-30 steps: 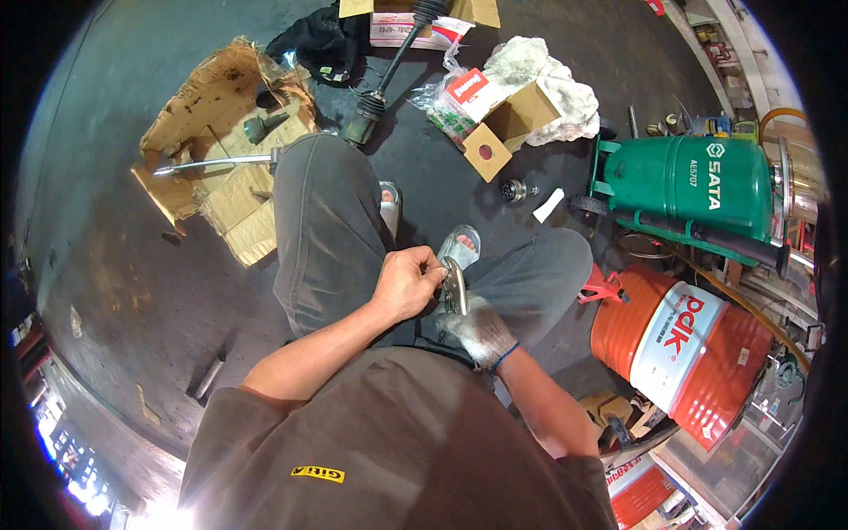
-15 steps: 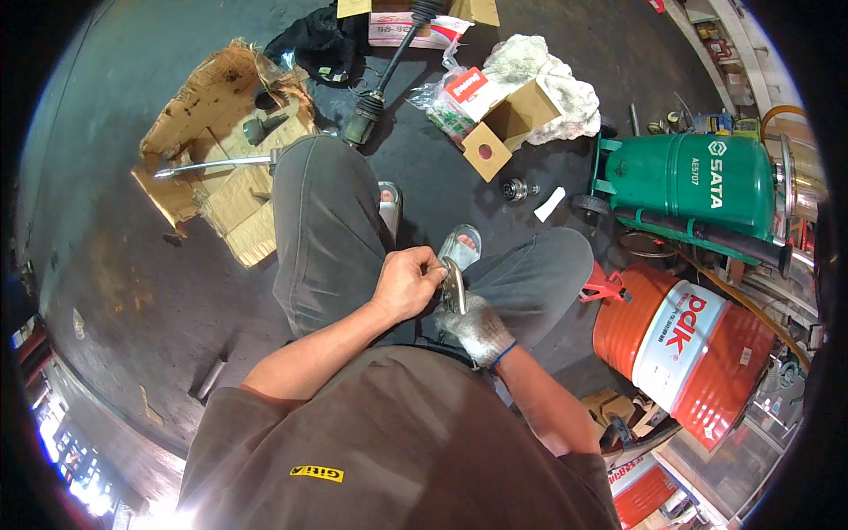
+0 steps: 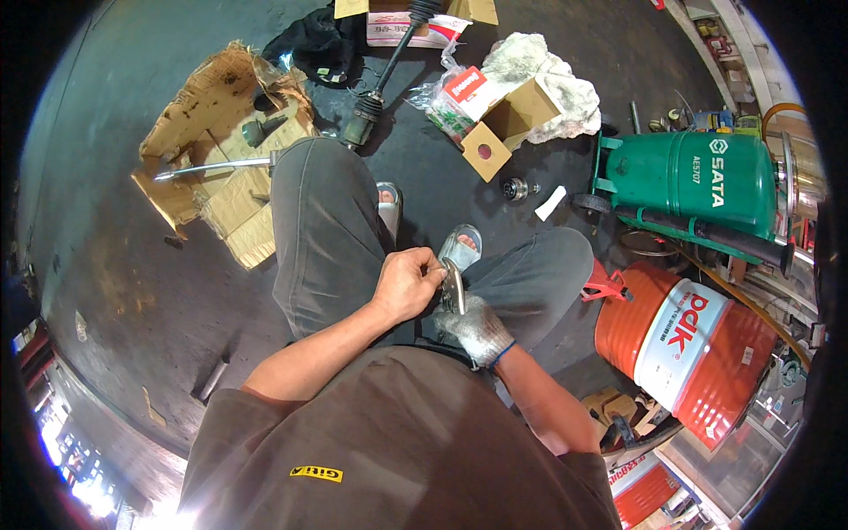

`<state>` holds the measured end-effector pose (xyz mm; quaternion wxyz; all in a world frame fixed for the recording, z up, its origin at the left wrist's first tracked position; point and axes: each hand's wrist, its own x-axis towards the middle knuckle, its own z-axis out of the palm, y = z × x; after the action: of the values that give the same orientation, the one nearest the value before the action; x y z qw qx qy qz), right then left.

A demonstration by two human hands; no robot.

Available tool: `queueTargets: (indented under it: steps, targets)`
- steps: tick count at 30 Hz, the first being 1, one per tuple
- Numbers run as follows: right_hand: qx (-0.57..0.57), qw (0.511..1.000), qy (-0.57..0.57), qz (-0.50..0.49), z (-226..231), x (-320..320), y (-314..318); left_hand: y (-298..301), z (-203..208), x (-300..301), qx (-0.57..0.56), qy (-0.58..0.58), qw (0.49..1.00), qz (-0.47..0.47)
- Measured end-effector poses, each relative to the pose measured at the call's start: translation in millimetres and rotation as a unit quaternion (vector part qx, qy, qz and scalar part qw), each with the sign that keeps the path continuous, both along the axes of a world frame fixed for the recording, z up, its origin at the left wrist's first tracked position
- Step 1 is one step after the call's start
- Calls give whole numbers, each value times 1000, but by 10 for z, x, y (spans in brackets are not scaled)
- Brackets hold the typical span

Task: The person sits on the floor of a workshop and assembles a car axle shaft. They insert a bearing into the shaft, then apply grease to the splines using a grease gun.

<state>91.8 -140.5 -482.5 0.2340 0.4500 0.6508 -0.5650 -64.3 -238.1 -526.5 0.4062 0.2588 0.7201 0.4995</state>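
Observation:
Over my lap, in front of my belly, my two hands meet at a curved silvery metal piece [image 3: 454, 286] whose kind I cannot make out. My left hand [image 3: 406, 284] is bare and closed, with thumb and fingers pinched at the upper left side of the piece. A whitish, dirty work glove with a blue cuff covers my right hand [image 3: 477, 329], which is closed around the lower end. The gloved fingers and part of the metal are hidden.
A drive axle [image 3: 385, 84] lies beyond my knees, beside torn cardboard [image 3: 246, 234] bearing a long-handled wrench [image 3: 216, 165]. A small open box [image 3: 521, 115] and white rag [image 3: 565, 102] lie ahead, near a metal joint part [image 3: 515, 189]. Right are a green wheeled tank [image 3: 680, 172] and red drum [image 3: 636, 309].

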Motion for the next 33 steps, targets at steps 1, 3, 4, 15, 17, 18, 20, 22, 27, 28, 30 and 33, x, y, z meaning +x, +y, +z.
queueTargets:
  steps: [1, 3, 4, 15, 17, 18, 20, 22, 27, 28, 30, 33]
  targets:
    - [-1, 1000, 7, 3, -10, 7, -3, 0, -3, 2, 4, -6, 1000, 2]
    - [7, 1000, 16, 19, -28, 14, -10, 4, -9, 3, 8, -12, 1000, 4]
    - [8, 1000, 15, 17, -36, 15, -13, 4, -11, 2, 5, -9, 1000, 2]
    - [-48, 999, -21, -13, 60, -22, 79, 33, 61, -20, -29, -47, 998, -4]
    - [-194, 966, 34, -168, 145, -25, 123, 36, 48, -22, -36, -72, 997, -5]
    - [-265, 934, 69, -231, 193, -21, 146, 33, 37, -23, -45, -88, 995, -7]
    - [-301, 921, 63, -241, 266, -24, 227, 49, -6, -46, -27, -103, 994, -9]
    - [-315, 915, 58, -245, 330, -17, 296, 52, -47, -78, -17, -165, 986, -4]
    - [-318, 904, 84, -273, 471, 29, 323, 33, -68, -201, 25, -399, 915, 48]
    - [-311, 905, 94, -276, 501, 48, 318, 25, -52, -221, 30, -416, 907, 50]
    - [-303, 889, 141, -314, 555, 92, 317, 18, -12, -264, 39, -451, 890, 54]
    - [-290, 854, 226, -367, 712, 270, 430, 23, 54, -326, 54, -456, 887, 49]
